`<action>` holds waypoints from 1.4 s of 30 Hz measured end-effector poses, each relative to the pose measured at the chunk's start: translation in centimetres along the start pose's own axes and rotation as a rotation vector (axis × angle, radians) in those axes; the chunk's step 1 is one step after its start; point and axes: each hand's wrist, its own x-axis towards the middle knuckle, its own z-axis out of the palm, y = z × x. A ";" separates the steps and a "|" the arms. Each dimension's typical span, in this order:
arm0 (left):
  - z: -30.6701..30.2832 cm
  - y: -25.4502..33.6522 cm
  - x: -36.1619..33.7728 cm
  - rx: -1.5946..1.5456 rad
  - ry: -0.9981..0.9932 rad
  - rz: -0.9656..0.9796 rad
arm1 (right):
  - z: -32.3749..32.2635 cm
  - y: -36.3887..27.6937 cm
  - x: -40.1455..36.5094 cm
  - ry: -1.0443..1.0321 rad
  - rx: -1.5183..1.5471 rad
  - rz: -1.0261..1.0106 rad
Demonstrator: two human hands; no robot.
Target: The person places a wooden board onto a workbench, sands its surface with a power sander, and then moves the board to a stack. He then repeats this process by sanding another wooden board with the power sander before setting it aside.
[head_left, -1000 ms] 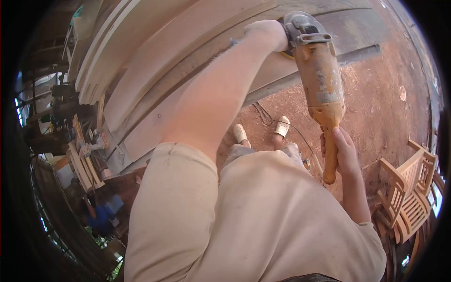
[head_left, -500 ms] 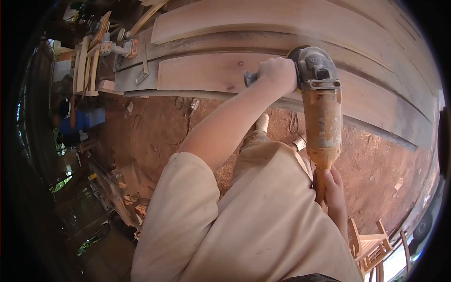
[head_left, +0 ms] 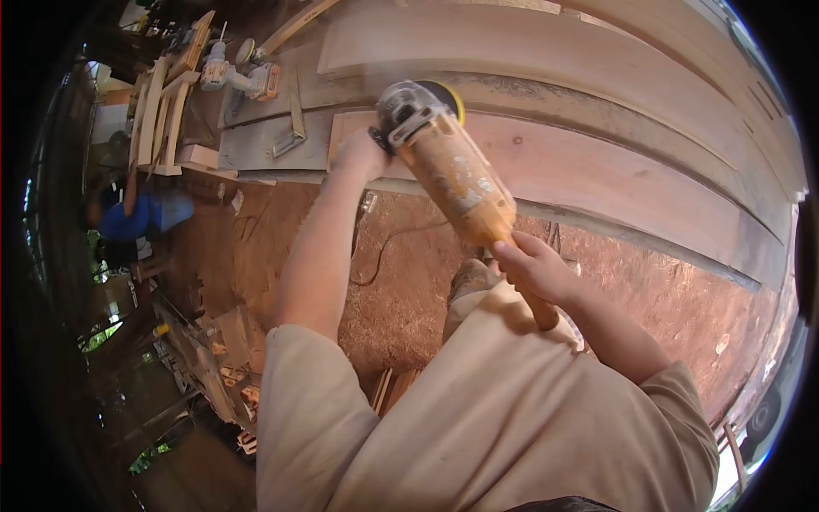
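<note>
Woodworking shop, planks [head_left: 597, 171] (long), sawdust floor [head_left: 281, 247]

Bench [head_left: 256, 149] – long, grey and dusty, running across the upper view. Two pale planks lie lengthwise on it: the far plank [head_left: 529, 51] and the near plank [head_left: 614, 175], with a strip of bare bench between them. The disc of a sander [head_left: 444, 162] is on the near plank's left end. A second tool [head_left: 243, 75], slats [head_left: 158, 111] and a block [head_left: 198, 155] lie at the bench's left end. Floor [head_left: 281, 256] – reddish sawdust, with a cable [head_left: 384, 252] lying on it.
</note>
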 end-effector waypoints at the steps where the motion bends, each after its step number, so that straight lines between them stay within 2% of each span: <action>1: 1.0 -2.8 1.8 0.008 0.001 -0.005 | 1.4 -0.8 1.1 0.004 -0.024 -0.022; 2: 2.7 -6.0 4.3 0.014 0.008 -0.007 | 2.3 -2.0 2.3 -0.031 -0.070 0.015; 3: 4.5 -9.7 6.4 0.017 0.009 0.080 | 3.1 -2.9 3.2 -0.069 -0.115 0.056; 6: 7.2 -17.5 8.5 0.014 0.071 0.307 | 5.6 -3.0 5.9 -0.068 -0.161 -0.030; 8: 7.3 -18.6 6.9 0.060 0.085 0.306 | 5.6 -4.4 5.4 -0.157 -0.212 0.012; 10: 6.8 -17.1 4.2 0.110 0.091 0.311 | 4.6 -3.6 4.7 -0.170 -0.214 0.019; 12: 4.3 -12.1 -0.5 -0.004 -0.087 0.270 | 2.9 -2.7 3.0 -0.180 -0.222 0.032; 13: 4.2 -9.7 -1.9 -0.002 -0.094 0.287 | 1.3 -2.3 1.3 -0.196 -0.228 0.063; 15: 4.6 -5.1 -3.9 -0.082 -0.167 0.192 | -2.0 -0.4 -1.9 -0.189 -0.223 0.102; 17: 6.3 -1.1 -4.8 -0.136 -0.143 0.303 | -5.7 2.1 -5.4 -0.226 -0.182 0.124; 19: 6.3 5.6 -7.2 -0.093 -0.271 0.157 | -9.1 5.5 -9.2 -0.157 -0.164 0.112; 23: 5.3 18.7 -12.0 -0.008 -0.242 0.251 | -14.2 10.8 -17.2 -0.095 -0.169 0.167; 25: 5.3 25.6 -13.9 -0.004 -0.140 0.357 | -16.2 14.0 -21.5 0.045 -0.209 0.249; 26: 4.8 29.1 -14.9 0.011 -0.178 0.404 | -17.2 15.1 -23.6 0.088 -0.192 0.241; 28: 5.3 35.1 -15.6 0.043 -0.182 0.481 | -19.0 16.5 -27.8 0.128 0.193 0.215; 29: 5.6 38.0 -15.8 0.062 -0.196 0.514 | -19.5 17.8 -29.3 0.171 0.198 0.198; 34: 4.5 52.1 -19.1 0.217 -0.129 0.772 | -21.1 22.5 -34.2 0.419 0.623 0.085; 38: 5.8 59.6 -19.9 0.333 -0.145 0.857 | -22.9 25.1 -36.3 0.530 0.710 0.025; 42: 6.3 62.0 -21.5 0.304 -0.144 0.893 | -23.3 27.5 -37.1 0.534 0.783 -0.014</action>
